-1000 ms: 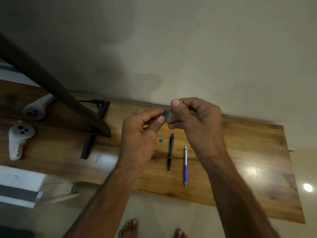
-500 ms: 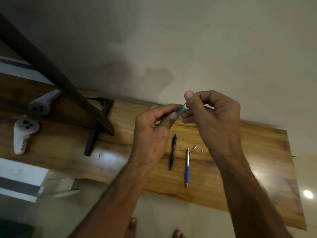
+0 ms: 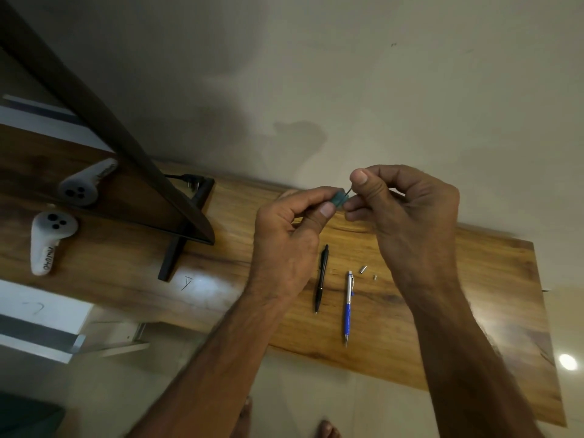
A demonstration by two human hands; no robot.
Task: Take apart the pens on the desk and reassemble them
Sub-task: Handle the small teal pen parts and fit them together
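Head view: left hand point(image 3: 284, 238) pinches a teal pen piece point(image 3: 338, 200), right hand point(image 3: 410, 213) its thin rod point(image 3: 348, 192); likely disassembly, needing a straight pull.

Left hand point(image 3: 284, 238): bare, short-cut thumbnail, centre of the frame
Right hand point(image 3: 410, 213): bare, short thumbnail, just right of centre
Forearms point(image 3: 221, 352): bare all the way to the lower edge of the frame
Feet point(image 3: 327, 429): bare toes, blurred, bottom centre
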